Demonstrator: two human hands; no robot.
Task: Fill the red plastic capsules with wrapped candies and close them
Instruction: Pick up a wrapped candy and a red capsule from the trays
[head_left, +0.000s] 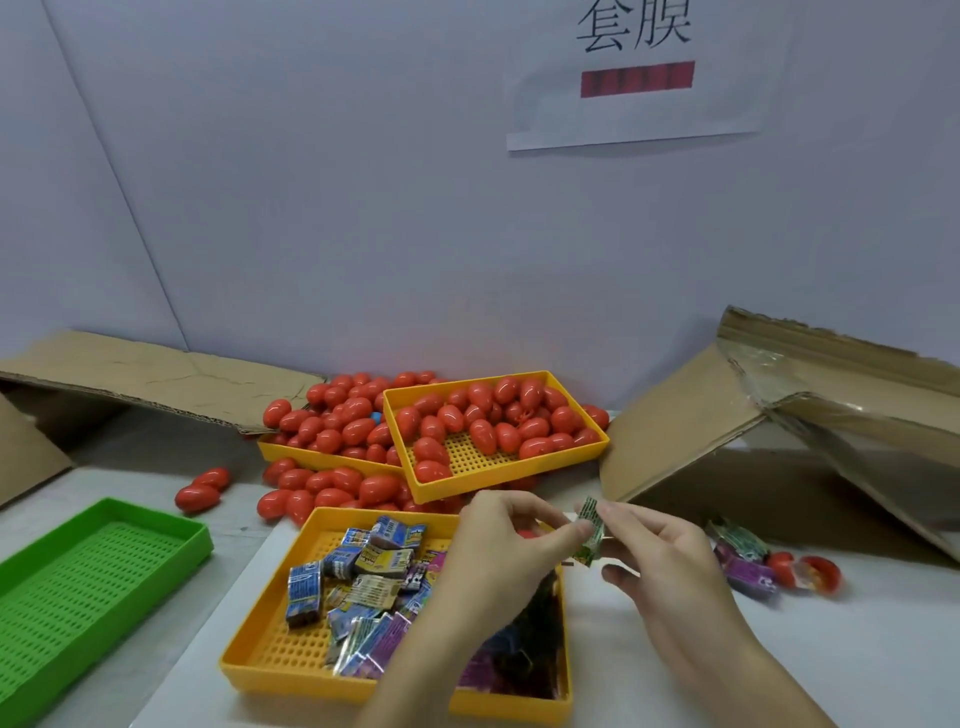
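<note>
Both hands meet above the right side of the near yellow tray (260, 660), which holds several wrapped candies (363, 566). My left hand (498, 545) and my right hand (654, 561) pinch one green wrapped candy (591, 530) between their fingertips. A bit of red shows behind my left fingers; I cannot tell what it is. Many closed red capsules (483, 431) fill the far yellow tray (498, 480) and spill around it. An open red capsule (815, 571) lies at the right beside purple and green candies (748, 566).
An empty green tray (104, 571) sits at the left. Two loose red capsules (202, 491) lie beyond it. Flattened cardboard (130, 374) lies at the back left, and an opened cardboard box (779, 441) stands at the right. A wall with a paper sign (634, 73) rises behind.
</note>
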